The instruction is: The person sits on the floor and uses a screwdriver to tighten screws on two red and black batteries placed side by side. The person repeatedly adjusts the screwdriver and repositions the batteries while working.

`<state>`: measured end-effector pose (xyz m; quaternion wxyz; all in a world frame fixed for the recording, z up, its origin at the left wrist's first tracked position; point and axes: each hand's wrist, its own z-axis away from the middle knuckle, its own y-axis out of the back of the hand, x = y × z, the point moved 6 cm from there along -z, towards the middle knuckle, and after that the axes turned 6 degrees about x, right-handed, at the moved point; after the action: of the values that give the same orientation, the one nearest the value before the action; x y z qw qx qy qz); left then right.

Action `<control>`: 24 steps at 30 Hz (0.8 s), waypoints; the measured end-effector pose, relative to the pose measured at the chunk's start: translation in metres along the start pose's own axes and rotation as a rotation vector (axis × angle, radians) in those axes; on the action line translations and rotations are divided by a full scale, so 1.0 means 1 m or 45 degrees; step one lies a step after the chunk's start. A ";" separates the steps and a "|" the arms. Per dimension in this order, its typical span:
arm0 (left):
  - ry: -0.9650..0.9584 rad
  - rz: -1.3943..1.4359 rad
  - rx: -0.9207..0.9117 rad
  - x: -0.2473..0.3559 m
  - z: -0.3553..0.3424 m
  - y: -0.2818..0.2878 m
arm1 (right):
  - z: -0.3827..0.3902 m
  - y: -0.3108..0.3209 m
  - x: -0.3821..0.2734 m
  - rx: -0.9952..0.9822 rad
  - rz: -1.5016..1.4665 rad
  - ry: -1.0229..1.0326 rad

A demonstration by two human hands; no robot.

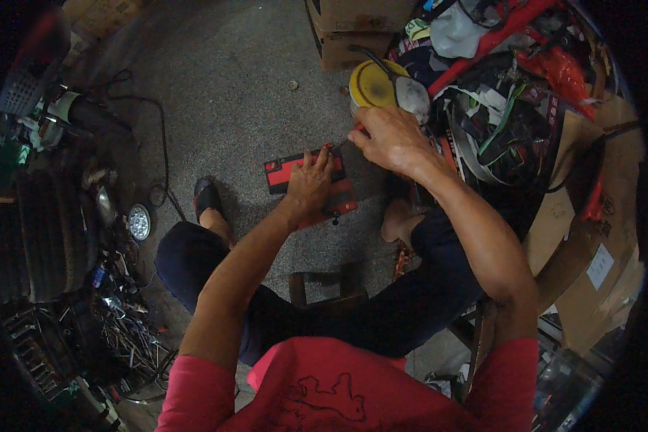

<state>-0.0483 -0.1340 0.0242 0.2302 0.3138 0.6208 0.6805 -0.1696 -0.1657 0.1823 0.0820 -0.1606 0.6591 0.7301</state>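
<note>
On the floor between my feet lies a flat red and black case (279,173) with small screws or knobs near its corners. My left hand (310,183) rests on it, fingers spread over its surface. A second red part (344,201) of the same colours extends from under that hand toward me; whether the two are joined I cannot tell. My right hand (394,138), just above and to the right, is closed around a slim tool that looks like a screwdriver (362,132) with a red handle. Its thin shaft points at the case's right corner, beside my left fingertips.
A yellow round container (371,83) stands beyond my right hand, near cardboard boxes (353,32). Bags and straps (493,122) are heaped at right. A black cable (163,137) runs along the floor at left, near tyres (47,230), a round lamp (140,222) and scattered metal tools (129,335).
</note>
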 end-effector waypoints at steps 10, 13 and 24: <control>0.058 0.085 0.010 -0.002 0.000 -0.001 | -0.010 -0.005 -0.012 -0.004 0.059 0.149; 0.069 0.043 -0.042 -0.001 0.000 0.001 | -0.014 -0.002 -0.014 -0.024 0.092 0.074; 0.001 -0.048 -0.104 -0.001 0.003 -0.004 | -0.023 -0.008 -0.020 0.031 0.033 0.173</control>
<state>-0.0456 -0.1323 0.0204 0.2552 0.2921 0.5984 0.7010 -0.1451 -0.1852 0.1799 0.0295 -0.2002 0.6740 0.7105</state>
